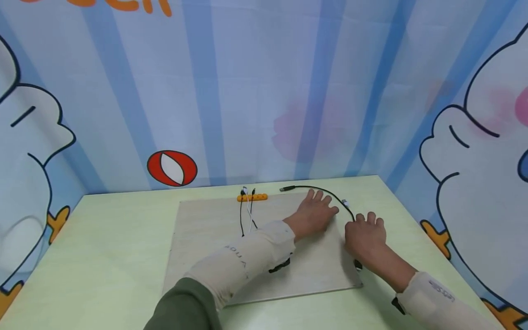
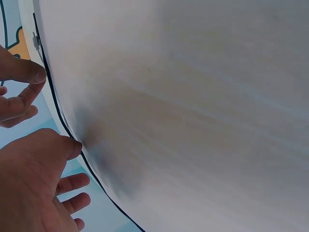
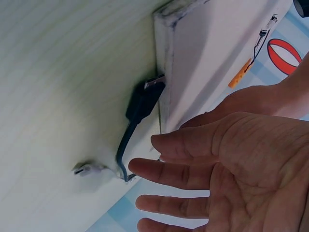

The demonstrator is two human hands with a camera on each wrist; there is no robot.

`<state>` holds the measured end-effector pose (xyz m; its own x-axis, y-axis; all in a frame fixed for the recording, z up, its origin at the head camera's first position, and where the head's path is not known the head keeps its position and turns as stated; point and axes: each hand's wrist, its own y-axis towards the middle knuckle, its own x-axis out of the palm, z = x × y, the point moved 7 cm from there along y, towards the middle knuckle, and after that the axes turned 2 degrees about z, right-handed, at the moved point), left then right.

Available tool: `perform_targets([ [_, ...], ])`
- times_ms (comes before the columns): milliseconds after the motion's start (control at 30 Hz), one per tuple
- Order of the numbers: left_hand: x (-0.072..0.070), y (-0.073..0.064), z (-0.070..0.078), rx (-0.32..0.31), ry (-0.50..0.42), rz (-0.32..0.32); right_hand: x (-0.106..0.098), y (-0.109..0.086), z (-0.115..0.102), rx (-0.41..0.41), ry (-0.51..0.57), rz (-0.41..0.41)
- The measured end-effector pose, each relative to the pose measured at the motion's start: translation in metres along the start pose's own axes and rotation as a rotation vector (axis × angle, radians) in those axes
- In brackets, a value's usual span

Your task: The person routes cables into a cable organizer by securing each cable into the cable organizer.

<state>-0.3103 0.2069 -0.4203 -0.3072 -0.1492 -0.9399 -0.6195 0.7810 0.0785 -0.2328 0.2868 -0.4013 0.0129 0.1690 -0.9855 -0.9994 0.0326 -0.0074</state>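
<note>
A black cable [image 1: 317, 187] curves round the back right corner of a pale flat board [image 1: 313, 279]. My left hand [image 1: 312, 216] reaches over that corner, fingers spread. The left wrist view has its thumb side touching the cable [image 2: 58, 110] along the board's edge. Beside the right edge is my right hand [image 1: 366, 236]; its thumb and forefinger pinch the cable further along. Past that hand, a black plug [image 3: 144, 100] with a metal tip lies against the board's side. A small grey-white plug [image 3: 88, 168] rests on the table nearby.
An orange cable holder [image 1: 260, 197] sits at the board's back edge, with several black and white cables in it. The pale green table [image 1: 115, 256] extends around the board. A printed cloth backdrop [image 1: 255, 105] stands behind and at both sides.
</note>
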Motion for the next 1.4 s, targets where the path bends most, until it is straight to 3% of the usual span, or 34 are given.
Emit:
perform_targets([
  [567, -0.004, 0.017, 0.014, 0.003, -0.026, -0.02, 0.003, -0.005, 0.03, 0.051, 0.046, -0.018],
  [733, 0.0, 0.029, 0.015, -0.006, -0.035, -0.023, 0.008, -0.01, 0.035, 0.066, 0.048, -0.025],
  [933, 0.005, 0.043, 0.015, -0.012, -0.062, -0.023, 0.015, -0.018, 0.037, 0.039, 0.05, -0.03],
  [1400, 0.01, 0.056, 0.015, -0.007, -0.049, -0.104, 0.019, -0.029, 0.038, 0.009, 0.036, -0.014],
])
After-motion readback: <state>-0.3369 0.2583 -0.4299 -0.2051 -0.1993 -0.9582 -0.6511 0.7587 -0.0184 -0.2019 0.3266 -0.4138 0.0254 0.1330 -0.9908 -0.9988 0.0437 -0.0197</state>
